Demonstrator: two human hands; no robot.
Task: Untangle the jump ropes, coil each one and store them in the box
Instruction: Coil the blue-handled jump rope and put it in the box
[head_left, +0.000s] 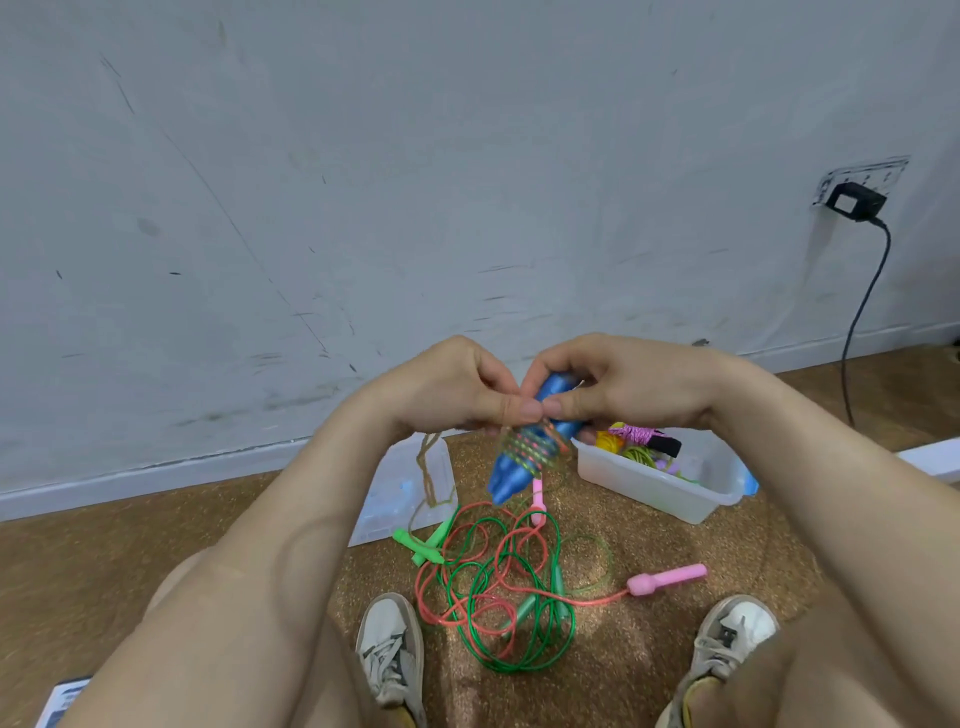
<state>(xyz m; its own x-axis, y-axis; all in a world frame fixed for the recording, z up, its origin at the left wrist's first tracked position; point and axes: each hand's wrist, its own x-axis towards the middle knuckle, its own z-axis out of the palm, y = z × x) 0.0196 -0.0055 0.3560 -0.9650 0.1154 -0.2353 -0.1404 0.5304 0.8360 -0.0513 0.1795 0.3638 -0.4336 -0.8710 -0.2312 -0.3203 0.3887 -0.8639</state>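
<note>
While the right hand (623, 387) curls round the upper end of the blue handles (511, 467), the left hand (462, 387) pinches the pale cord (532, 448) against them, thumb and forefinger closed on it. Several turns of that cord wrap the handles just below the grip. A loose loop (430, 467), seemingly of the same cord, hangs from the left hand toward the floor. The handles' long axis runs from the right palm down and to the left, tilted rather than upright. Winding looks nearly done, with only the hanging loop left to take up.

The box (665, 493) sits on the floor below and to the right, nearer the right hand, and coiled ropes already lie in it. The bundle would therefore go down and rightward, and the right hand is better placed to carry it. Straight beneath the hands, between the shoes (389, 649), lies the tangle (493, 587) of green and pink ropes, not yet separated, with a pink handle (670, 577) thrown out to the right. A clear lid (395, 499) lies left of it.
</note>
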